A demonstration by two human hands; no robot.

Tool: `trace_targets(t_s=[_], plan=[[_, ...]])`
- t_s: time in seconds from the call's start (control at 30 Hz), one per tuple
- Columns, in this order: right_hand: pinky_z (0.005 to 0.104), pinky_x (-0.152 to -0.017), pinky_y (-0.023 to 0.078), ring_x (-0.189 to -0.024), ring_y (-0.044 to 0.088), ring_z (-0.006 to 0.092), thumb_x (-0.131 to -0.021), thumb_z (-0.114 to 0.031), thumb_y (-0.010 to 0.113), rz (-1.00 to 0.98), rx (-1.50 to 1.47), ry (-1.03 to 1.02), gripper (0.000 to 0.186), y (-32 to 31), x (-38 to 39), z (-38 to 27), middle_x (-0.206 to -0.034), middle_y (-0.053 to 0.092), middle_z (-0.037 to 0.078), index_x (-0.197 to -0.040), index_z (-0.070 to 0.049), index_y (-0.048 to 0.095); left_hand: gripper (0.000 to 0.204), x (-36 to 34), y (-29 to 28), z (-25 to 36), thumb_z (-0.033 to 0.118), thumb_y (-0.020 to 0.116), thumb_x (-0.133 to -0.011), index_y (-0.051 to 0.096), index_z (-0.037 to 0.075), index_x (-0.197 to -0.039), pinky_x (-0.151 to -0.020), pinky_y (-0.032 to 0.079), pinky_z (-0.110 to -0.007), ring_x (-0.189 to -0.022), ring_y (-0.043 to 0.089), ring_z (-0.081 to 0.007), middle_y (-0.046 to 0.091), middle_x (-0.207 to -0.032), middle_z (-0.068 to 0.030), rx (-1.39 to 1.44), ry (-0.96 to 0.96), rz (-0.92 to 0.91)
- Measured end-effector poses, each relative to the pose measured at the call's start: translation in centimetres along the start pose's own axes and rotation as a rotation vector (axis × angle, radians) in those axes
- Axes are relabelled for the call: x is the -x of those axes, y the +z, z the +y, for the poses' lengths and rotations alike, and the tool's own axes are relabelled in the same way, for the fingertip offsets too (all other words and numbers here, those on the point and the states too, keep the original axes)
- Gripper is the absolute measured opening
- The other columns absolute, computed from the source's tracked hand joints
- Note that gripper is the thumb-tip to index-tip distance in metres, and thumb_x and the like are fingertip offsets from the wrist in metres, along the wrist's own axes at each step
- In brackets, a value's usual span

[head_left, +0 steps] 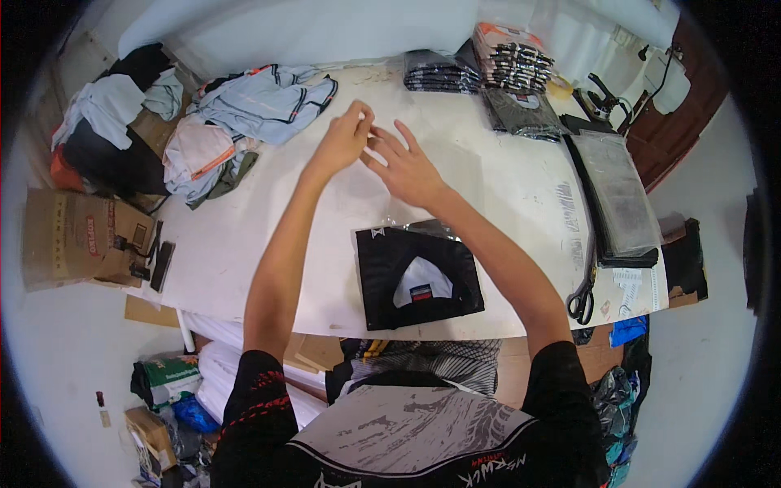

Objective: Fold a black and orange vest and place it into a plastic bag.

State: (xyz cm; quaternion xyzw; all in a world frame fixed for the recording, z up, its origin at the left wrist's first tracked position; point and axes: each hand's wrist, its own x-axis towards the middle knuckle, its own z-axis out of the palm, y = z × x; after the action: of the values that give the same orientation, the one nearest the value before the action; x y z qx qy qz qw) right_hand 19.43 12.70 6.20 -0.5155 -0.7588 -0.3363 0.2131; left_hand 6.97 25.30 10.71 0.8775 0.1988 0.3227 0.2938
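Garment (421,275) lies crosswise (clear flap (440,228) faces away).

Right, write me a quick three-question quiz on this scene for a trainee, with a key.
1. Multiple choice: which lies to the right of the folded black garment?
A) loose pale grey garments
B) scissors
C) cardboard box

2. True or false: the left hand and the right hand are both off the folded black garment.

3. Fill in: the stacks of packed garments sit near the ___ edge of the white table, seen from the person.

Key: 1 B; 2 true; 3 far.
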Motion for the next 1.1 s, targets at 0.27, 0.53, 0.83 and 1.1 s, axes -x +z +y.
trace_targets(t_s=[0.27, 0.53, 0.83, 1.1], plan=[[0.0492, -0.106, 0.035, -0.117, 0.052, 0.0272, -0.075, -0.016, 0.066, 0.331, 0.124, 0.042, 0.025, -6.2, -7.5, 4.2, -0.107, 0.064, 0.011, -0.098, -0.007, 0.068, 0.011, -3.1, -5.5, 15.1, 0.018, 0.051, -0.098, 0.053, 0.009, -0.103, -0.058, 0.051, -0.042, -0.066, 0.063, -0.0324, 0.064, -0.075, -0.0152, -0.669, 0.366, 0.179], [0.0563, -0.11, 0.025, -0.13, 0.039, 0.0383, -0.08, -0.022, 0.065, 0.268, -0.302, 0.38, 0.041, -4.3, -1.6, 0.1, -0.131, 0.053, 0.016, -0.117, -0.006, 0.061, 0.022, 1.7, 1.4, 13.4, 0.019, 0.065, -0.08, 0.059, 0.01, -0.1, -0.069, 0.053, -0.038, -0.099, 0.062, -0.027, 0.066, -0.095, -0.0058, -0.725, 0.65, 0.081], [0.0612, -0.115, 0.01, -0.145, 0.017, 0.0422, -0.07, -0.02, 0.069, -0.44, -0.413, 0.472, 0.02, 1.7, 7.7, -3.7, -0.155, 0.029, 0.017, -0.082, -0.008, 0.059, 0.051, 15.3, 3.9, -1.3, 0.03, 0.069, -0.09, 0.053, -0.002, -0.127, -0.095, 0.047, -0.039, -0.114, 0.058, -0.0302, 0.057, -0.127, -0.0199, 0.083, -0.475, 0.66], [0.0586, -0.117, 0.007, -0.147, 0.016, 0.0385, -0.077, -0.025, 0.068, -0.649, -0.639, 0.366, 0.023, 2.8, 7.3, -3.9, -0.156, 0.028, 0.016, -0.093, -0.009, 0.064, 0.067, 13.1, 5.4, -6.4, 0.014, 0.073, -0.086, 0.034, -0.009, -0.135, -0.083, 0.056, -0.035, -0.096, 0.068, -0.0279, 0.065, -0.11, -0.0218, 0.927, -0.891, 0.335]])
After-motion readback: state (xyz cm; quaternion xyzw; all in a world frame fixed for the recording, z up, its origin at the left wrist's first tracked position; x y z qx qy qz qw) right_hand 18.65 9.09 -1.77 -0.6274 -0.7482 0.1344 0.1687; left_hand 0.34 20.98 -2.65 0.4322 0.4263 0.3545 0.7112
